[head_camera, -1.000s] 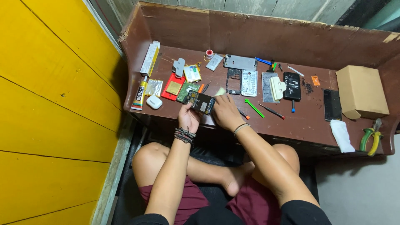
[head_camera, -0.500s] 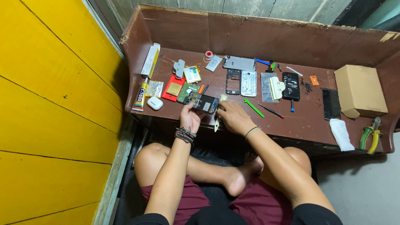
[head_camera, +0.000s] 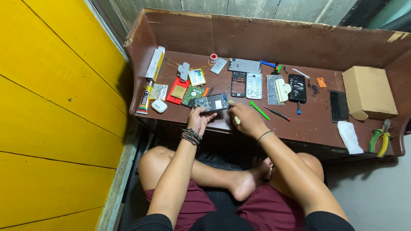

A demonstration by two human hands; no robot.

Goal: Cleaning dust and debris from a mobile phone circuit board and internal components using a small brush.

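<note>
Sitting spot: floor beside a yellow plank wall [head_camera: 47, 107], legs under a low dark-brown wooden bench [head_camera: 308, 128] with raised back and sides.
Phone: one opened phone body [head_camera: 211, 103], long axis left-right along the front edge, insides up.
Left hand [head_camera: 198, 119]: fingers pinching the phone's near edge.
Right hand [head_camera: 246, 119]: curled just right of it; grip unclear.
Count: one cardboard box [head_camera: 370, 92], one pliers [head_camera: 380, 139], one glue tube [head_camera: 144, 100].
</note>
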